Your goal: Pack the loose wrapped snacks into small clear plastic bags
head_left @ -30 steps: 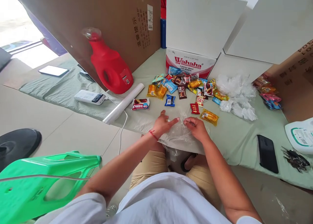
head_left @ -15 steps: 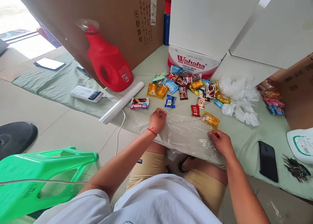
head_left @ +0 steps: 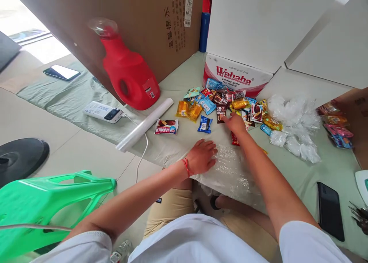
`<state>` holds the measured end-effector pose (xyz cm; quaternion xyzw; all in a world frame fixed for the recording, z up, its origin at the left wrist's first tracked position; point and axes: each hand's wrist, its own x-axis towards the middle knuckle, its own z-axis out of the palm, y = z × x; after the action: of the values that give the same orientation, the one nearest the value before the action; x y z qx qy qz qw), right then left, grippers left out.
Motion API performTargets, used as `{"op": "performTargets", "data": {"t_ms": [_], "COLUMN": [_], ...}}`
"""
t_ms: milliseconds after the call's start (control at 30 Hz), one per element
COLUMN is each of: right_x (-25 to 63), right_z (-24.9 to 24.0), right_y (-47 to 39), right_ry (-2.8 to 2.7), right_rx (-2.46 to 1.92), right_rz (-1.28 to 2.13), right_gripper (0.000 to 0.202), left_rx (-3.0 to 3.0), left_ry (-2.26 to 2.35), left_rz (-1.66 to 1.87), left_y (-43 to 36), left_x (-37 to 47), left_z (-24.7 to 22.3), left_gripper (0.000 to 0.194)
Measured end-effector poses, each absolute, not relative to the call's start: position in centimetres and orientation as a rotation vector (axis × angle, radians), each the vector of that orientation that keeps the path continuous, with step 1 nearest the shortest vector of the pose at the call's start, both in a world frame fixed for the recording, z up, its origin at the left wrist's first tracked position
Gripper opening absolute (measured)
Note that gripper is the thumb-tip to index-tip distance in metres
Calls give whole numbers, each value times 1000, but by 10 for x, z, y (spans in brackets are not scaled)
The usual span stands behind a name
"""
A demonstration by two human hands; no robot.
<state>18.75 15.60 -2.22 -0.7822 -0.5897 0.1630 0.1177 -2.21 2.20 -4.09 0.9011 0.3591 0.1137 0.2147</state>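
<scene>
A sheet of clear plastic film (head_left: 230,167) lies over the front edge of the cloth-covered table. My left hand (head_left: 201,156) rests on the film's left part, palm down with fingers spread. Farther up, my right hand (head_left: 236,124) reaches into the pile of wrapped snacks, its fingertips at the lower end of a brown cocoa packet (head_left: 221,113); whether they grip it is unclear. A blue packet (head_left: 205,124) and a red-and-white packet (head_left: 166,126) lie left of the pile. My right forearm partly hides a red packet (head_left: 235,139).
A roll of film (head_left: 145,125), a power bank (head_left: 102,112) with a cable and a red jug (head_left: 130,77) stand or lie at left. Crumpled clear plastic (head_left: 293,121) and a black phone (head_left: 330,209) are at right. A Wahaha box (head_left: 237,75) stands behind the snacks.
My left hand has opened and flattened onto the film. My right hand has let go of the film's right side and moved up and left to the snacks. The view has shifted slightly.
</scene>
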Motion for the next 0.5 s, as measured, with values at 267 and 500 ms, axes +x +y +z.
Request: {"op": "performTargets", "data": {"t_ms": [267,500], "right_x": [205,212], "right_z": [-49,-22], "right_y": [168,257], "right_ry": [-1654,-2016], "right_rx": [-1867,-1881], "right_rz": [763,492], "right_gripper": [31,39], "left_rx": [2635,2597], "left_ry": [950,976], "left_rz": [231,255], "left_y": [13,14], "left_x": [-80,-79], "left_z": [-73,-69], "left_gripper": [81,74]}}
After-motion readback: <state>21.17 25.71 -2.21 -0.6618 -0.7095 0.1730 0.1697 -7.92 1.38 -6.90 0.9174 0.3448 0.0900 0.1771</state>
